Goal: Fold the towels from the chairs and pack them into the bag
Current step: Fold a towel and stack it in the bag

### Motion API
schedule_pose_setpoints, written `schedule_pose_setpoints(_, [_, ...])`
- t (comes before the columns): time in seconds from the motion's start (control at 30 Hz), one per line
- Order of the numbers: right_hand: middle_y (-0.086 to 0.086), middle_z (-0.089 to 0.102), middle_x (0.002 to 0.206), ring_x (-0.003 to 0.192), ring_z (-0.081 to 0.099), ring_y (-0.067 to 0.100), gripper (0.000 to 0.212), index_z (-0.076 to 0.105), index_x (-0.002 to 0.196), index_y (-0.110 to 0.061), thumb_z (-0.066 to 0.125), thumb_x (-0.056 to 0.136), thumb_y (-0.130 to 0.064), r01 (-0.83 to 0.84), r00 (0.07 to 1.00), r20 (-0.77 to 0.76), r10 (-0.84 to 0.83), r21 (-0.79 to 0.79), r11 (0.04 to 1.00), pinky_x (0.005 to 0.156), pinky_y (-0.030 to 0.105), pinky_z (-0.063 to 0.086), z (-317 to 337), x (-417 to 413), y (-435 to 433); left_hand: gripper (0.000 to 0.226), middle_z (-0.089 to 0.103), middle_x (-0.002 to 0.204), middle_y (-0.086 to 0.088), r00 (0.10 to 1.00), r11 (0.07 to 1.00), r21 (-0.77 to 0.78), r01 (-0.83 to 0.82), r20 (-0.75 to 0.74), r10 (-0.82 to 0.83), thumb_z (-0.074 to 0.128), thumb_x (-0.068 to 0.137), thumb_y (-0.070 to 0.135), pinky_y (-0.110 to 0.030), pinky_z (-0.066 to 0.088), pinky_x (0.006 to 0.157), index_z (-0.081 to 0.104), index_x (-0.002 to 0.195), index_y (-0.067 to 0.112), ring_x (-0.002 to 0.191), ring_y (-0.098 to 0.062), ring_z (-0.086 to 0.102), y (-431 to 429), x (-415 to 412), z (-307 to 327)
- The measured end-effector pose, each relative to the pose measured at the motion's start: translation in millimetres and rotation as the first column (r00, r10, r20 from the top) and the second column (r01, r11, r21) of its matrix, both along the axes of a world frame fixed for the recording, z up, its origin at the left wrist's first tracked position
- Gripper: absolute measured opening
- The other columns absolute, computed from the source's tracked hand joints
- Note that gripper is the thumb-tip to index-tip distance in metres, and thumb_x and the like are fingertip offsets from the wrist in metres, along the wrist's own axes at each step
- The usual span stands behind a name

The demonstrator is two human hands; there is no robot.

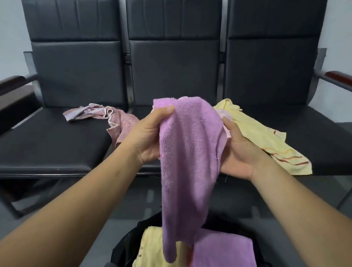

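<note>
Purple terry towel [190,156] hung straight above the open black fabric bag [125,249], its tail dangling at the bag's mouth. The grip of the left hand [147,135] pinched one upper edge, and the right hand [240,152] curled round the other. Inside the bag lay a folded pale yellow towel [152,258] beside a folded purple towel [225,260]. Beyond the bag, the black padded chairs [62,139] carried a crumpled pink patterned towel [116,119] and a yellow striped towel [262,137].
</note>
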State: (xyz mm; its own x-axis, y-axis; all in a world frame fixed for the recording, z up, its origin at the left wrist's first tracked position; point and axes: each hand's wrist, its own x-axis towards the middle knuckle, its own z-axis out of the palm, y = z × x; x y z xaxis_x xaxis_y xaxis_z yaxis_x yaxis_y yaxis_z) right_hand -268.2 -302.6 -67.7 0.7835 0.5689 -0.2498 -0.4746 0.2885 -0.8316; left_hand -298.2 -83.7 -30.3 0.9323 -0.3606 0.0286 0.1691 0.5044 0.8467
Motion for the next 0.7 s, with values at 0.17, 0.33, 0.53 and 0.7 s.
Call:
schedule_pose_setpoints(0.17, [0.012, 0.070, 0.127, 0.117, 0.068, 0.027, 0.054, 0.064, 0.135, -0.007, 0.077, 0.087, -0.027, 0.013, 0.994, 0.112, -0.006, -0.065, 0.998, 0.101, 0.039, 0.055, -1.4, 5.3, 5.4, 0.034, 0.075, 0.096, -0.010, 0.992, 0.993, -0.016, -0.117, -0.040, 0.116, 0.055, 0.093, 0.027, -0.034, 0.061, 0.078, 0.066, 0.117, 0.007, 0.087, -0.021, 0.073, 5.6, 3.0, -14.6])
schedule_pose_setpoints(0.33, [0.016, 0.076, 0.109, 0.105, 0.073, 0.028, 0.023, 0.070, 0.110, 0.005, 0.073, 0.088, -0.003, 0.292, 0.944, 0.190, -0.271, -0.094, 0.952, 0.086, 0.034, 0.061, -0.2, 12.1, 13.4, 0.035, 0.072, 0.119, -0.011, 0.986, 0.983, 0.079, -0.166, 0.034, 0.164, 0.054, 0.099, 0.021, -0.037, 0.058, 0.093, 0.059, 0.131, 0.007, 0.111, -0.024, 0.069, 12.7, 13.7, -20.7])
schedule_pose_setpoints(0.53, [0.023, 0.073, 0.117, 0.109, 0.072, 0.029, 0.031, 0.064, 0.120, 0.010, 0.067, 0.093, -0.003, 0.398, 0.893, 0.185, -0.410, 0.101, 0.912, 0.092, 0.039, 0.061, 12.7, 16.8, 15.6, 0.053, 0.071, 0.121, -0.001, 0.994, 0.902, 0.426, -0.067, 0.105, 0.025, 0.070, 0.085, 0.006, -0.042, 0.061, 0.080, 0.059, 0.133, 0.028, 0.105, -0.021, 0.070, 23.7, 16.2, -37.5])
schedule_pose_setpoints(0.7, [0.020, 0.074, 0.113, 0.110, 0.072, 0.028, 0.022, 0.067, 0.115, 0.006, 0.066, 0.096, -0.006, 0.468, 0.856, 0.225, -0.466, 0.046, 0.882, 0.097, 0.039, 0.058, 11.5, 21.9, 13.7, 0.019, 0.077, 0.102, -0.011, 1.000, 0.848, 0.529, -0.028, 0.007, 0.029, 0.070, 0.082, 0.020, -0.037, 0.060, 0.090, 0.076, 0.094, 0.007, 0.096, -0.021, 0.072, 22.8, 16.5, -46.7])
